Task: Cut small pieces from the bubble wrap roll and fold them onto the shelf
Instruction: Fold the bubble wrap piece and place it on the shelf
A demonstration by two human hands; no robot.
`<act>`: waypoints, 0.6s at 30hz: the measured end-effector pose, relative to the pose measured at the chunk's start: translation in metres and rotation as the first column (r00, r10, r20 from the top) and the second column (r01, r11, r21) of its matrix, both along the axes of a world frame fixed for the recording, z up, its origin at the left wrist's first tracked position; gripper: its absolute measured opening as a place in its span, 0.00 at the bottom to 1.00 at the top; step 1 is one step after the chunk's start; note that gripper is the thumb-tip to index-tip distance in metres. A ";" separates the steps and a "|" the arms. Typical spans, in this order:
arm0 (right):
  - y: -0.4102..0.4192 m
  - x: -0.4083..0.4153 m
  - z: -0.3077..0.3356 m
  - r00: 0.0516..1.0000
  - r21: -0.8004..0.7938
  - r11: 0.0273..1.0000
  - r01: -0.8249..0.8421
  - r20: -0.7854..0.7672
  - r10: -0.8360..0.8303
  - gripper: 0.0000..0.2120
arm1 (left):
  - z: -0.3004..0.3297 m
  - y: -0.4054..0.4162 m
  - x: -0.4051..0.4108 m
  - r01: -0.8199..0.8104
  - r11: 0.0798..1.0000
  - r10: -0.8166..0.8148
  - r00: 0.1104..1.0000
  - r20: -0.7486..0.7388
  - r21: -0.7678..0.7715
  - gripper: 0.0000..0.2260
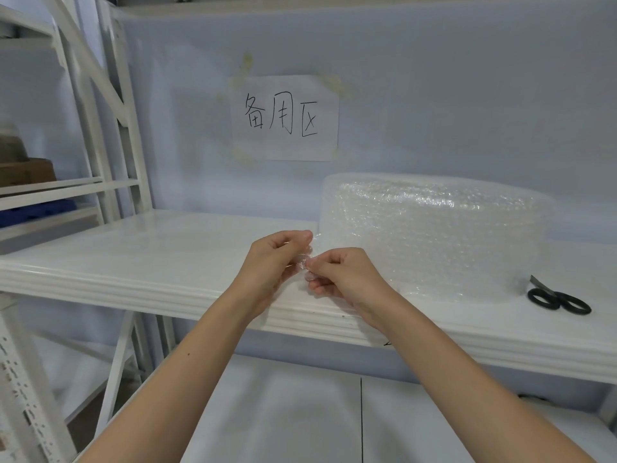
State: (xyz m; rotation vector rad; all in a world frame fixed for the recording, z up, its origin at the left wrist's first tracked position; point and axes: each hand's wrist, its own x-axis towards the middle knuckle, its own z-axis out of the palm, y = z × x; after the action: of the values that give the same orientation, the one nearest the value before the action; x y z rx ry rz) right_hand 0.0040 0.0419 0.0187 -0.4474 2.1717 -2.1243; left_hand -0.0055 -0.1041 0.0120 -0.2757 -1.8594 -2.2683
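A big clear bubble wrap roll [430,235] lies on the white shelf [160,262], right of centre. In front of its left end, both my hands pinch a small clear bubble wrap piece [302,260] over the shelf's front edge. My left hand [277,262] grips the piece from the left with thumb and fingers closed. My right hand [344,275] grips it from the right, fingertips almost touching the left hand. Most of the piece is hidden between the fingers. Black-handled scissors [556,297] lie on the shelf to the right of the roll.
A paper sign [285,116] with handwritten characters is taped to the back wall. White rack uprights [110,105] stand at the left, with a cardboard box [26,172] on a neighbouring shelf. A lower white shelf [300,412] sits beneath my arms.
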 end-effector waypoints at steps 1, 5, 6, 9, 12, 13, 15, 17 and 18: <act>0.000 0.000 0.000 1.000 0.005 1.000 -0.001 -0.003 0.001 0.06 | 0.000 -0.001 -0.001 0.009 0.999 -0.010 1.000 -0.007 -0.031 0.07; -0.002 0.001 -0.001 1.000 -0.003 1.000 -0.012 -0.001 0.012 0.06 | 0.003 -0.003 -0.002 -0.005 0.999 0.004 1.000 -0.025 -0.051 0.03; -0.002 0.002 -0.002 1.000 -0.004 1.000 -0.011 -0.003 0.011 0.05 | 0.004 -0.002 -0.003 -0.010 0.999 0.009 1.000 -0.024 -0.042 0.03; -0.002 0.002 -0.001 1.000 -0.004 1.000 -0.007 -0.007 0.007 0.05 | 0.003 -0.003 -0.006 -0.018 1.000 0.018 1.000 -0.003 -0.026 0.04; -0.001 0.002 0.001 1.000 0.008 1.000 0.003 -0.025 -0.003 0.05 | 0.004 -0.003 -0.008 -0.016 1.000 0.016 1.000 0.015 0.007 0.05; -0.002 0.001 0.002 0.999 0.010 1.000 0.010 -0.031 -0.009 0.05 | 0.005 -0.003 -0.009 -0.013 1.000 0.013 1.000 0.018 0.018 0.05; -0.002 0.000 0.003 0.999 0.014 1.000 0.028 -0.041 -0.027 0.04 | 0.007 -0.002 -0.010 0.003 0.999 -0.004 1.000 0.021 0.032 0.05; -0.003 0.000 0.004 0.997 0.015 0.999 0.052 -0.051 -0.051 0.05 | 0.008 -0.003 -0.009 0.044 0.999 -0.045 0.999 0.030 0.027 0.07; -0.002 -0.001 0.004 0.996 0.007 0.998 0.064 -0.057 -0.064 0.05 | 0.009 -0.003 -0.008 0.070 0.998 -0.070 0.997 0.037 0.009 0.09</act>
State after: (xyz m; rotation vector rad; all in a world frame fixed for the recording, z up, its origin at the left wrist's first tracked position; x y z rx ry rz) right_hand 0.0032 0.0397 0.0228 -0.4486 2.2545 -2.1588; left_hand -0.0135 -0.1076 0.0208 -0.3037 -1.8874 -2.3415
